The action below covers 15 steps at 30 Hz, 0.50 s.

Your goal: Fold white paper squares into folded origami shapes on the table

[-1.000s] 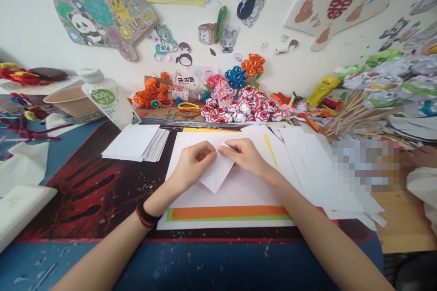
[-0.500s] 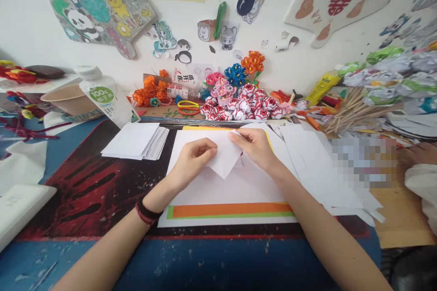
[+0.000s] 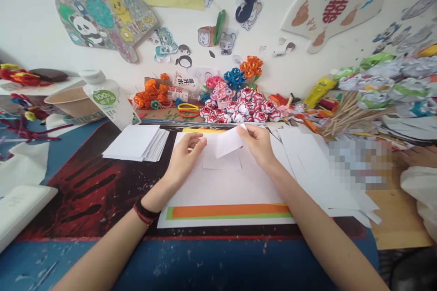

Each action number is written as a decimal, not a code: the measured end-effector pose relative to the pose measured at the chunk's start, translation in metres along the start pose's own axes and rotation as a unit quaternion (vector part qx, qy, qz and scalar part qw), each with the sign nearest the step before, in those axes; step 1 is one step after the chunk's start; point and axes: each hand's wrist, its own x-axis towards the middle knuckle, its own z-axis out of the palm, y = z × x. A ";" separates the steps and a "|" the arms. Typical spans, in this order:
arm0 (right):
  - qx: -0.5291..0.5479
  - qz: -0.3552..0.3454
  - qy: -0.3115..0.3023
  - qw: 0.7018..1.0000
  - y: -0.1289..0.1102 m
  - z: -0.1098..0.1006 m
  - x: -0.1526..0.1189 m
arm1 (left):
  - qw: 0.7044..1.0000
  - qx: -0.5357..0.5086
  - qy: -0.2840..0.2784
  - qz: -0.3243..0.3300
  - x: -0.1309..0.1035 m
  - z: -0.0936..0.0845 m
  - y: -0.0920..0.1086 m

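My right hand pinches a small white paper piece by its upper right corner, above the large white sheet. My left hand is to the left of that piece and no longer touches it; its fingers are curled with the thumb near the fingertips, and whether anything thin is between them is too small to tell. Another small white paper lies flat on the large sheet beneath the held one. Orange and green strips show along the sheet's lower edge.
A stack of white paper squares lies to the left, with a white bottle behind it. Loose white sheets lie on the right. Red-and-white paper flowers stand at the back. A person's hand shows at the right edge.
My left hand has let go of the small paper and moved left. The paper, still in my right hand, has tilted and lifted, which uncovers the paper beneath. The view has shifted slightly.
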 end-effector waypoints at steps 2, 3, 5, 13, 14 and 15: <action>0.014 0.013 -0.024 1.000 -0.002 0.003 -0.002 | 1.000 0.013 -0.017 -0.006 0.000 0.001 -0.003; 0.025 0.020 -0.036 0.999 -0.003 0.004 -0.003 | 0.999 0.011 -0.029 -0.009 0.000 0.002 -0.004; 0.054 0.039 -0.065 0.996 -0.003 0.006 -0.005 | 0.999 -0.003 -0.040 -0.004 0.000 0.001 -0.005; 0.092 0.071 -0.107 0.987 -0.005 0.012 -0.010 | 0.994 0.085 -0.060 0.042 0.002 -0.004 0.000; 0.095 0.065 -0.084 0.990 -0.007 0.011 -0.009 | 0.991 0.095 -0.083 0.035 0.001 -0.003 0.001; 0.098 0.059 -0.064 0.991 -0.008 0.010 -0.009 | 0.989 0.103 -0.099 0.030 0.000 -0.002 0.001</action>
